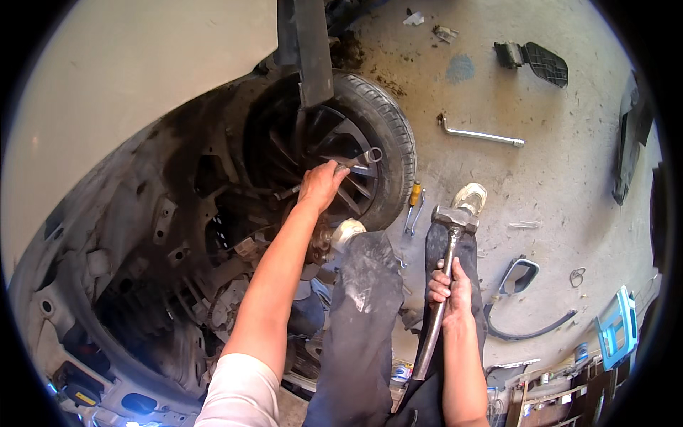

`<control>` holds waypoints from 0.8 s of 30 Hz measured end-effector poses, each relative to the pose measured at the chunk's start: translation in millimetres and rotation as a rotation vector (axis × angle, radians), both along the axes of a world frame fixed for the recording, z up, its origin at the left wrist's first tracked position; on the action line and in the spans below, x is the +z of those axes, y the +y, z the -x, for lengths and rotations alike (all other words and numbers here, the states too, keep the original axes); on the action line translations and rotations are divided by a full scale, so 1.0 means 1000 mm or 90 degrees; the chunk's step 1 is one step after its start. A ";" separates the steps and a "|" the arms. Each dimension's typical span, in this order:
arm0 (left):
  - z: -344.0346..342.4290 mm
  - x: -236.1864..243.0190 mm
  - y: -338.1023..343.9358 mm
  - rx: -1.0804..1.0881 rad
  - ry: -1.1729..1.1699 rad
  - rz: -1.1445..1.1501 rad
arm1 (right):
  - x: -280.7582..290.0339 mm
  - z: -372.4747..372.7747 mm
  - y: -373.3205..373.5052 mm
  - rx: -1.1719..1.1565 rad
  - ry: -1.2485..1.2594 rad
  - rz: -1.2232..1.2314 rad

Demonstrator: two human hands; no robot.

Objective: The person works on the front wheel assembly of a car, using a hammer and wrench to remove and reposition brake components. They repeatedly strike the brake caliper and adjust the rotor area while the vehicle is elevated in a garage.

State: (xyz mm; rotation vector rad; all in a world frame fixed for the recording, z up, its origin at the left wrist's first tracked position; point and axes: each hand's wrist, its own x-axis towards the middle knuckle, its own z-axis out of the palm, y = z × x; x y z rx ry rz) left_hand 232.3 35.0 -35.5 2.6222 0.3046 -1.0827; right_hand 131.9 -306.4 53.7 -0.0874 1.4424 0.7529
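My left hand [320, 186] is closed around a ring wrench [372, 154], held above the wheel; its ring end sticks out past my fingers. Below it lies a tyre [395, 135] on a dark multi-spoke rim [348, 135], flat beside the car's wheel well. In my right hand [450, 288], wrapped round its shaft, is a sledgehammer [455, 220]. The hammer's head points away from me over my right leg, and its handle [430, 341] runs back toward my lap.
Exposed car bodywork [142, 235] fills the left. On the floor lie a yellow-handled screwdriver [415, 193], an L-shaped lug wrench [484, 135], a black plastic part [546, 64], a curved trim strip [530, 334] and a small frame-shaped part [519, 276]. A blue stool [617, 327] stands at right.
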 end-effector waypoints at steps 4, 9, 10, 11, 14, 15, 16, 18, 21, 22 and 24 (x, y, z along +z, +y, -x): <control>0.003 -0.003 0.003 -0.010 -0.074 0.033 | -0.007 0.002 0.003 0.026 0.010 -0.011; 0.003 0.001 0.005 -0.017 -0.070 0.038 | -0.006 -0.005 0.003 0.048 0.001 -0.002; 0.004 0.002 0.006 -0.013 -0.072 0.038 | -0.007 -0.007 0.002 0.048 0.003 -0.004; 0.004 0.003 0.005 -0.010 -0.074 0.039 | -0.008 -0.010 0.000 0.048 0.005 -0.006; 0.006 0.009 0.002 -0.007 -0.056 0.020 | -0.010 -0.010 -0.008 0.046 0.000 -0.001; 0.006 0.012 0.001 -0.015 -0.051 0.008 | -0.011 -0.010 -0.010 0.044 -0.006 0.000; 0.005 0.014 0.000 -0.023 -0.045 -0.005 | -0.014 -0.007 -0.013 0.036 -0.007 0.001; 0.004 0.017 -0.005 -0.031 -0.027 -0.037 | -0.017 -0.008 -0.018 0.034 -0.010 -0.003; 0.002 0.021 -0.011 -0.037 0.000 -0.080 | -0.018 -0.006 -0.027 0.056 -0.002 0.007; 0.000 0.021 -0.013 -0.041 0.002 -0.084 | -0.021 -0.004 -0.031 0.052 0.003 0.004; -0.004 0.025 -0.015 -0.043 0.016 -0.086 | -0.019 -0.008 -0.033 0.050 0.010 0.005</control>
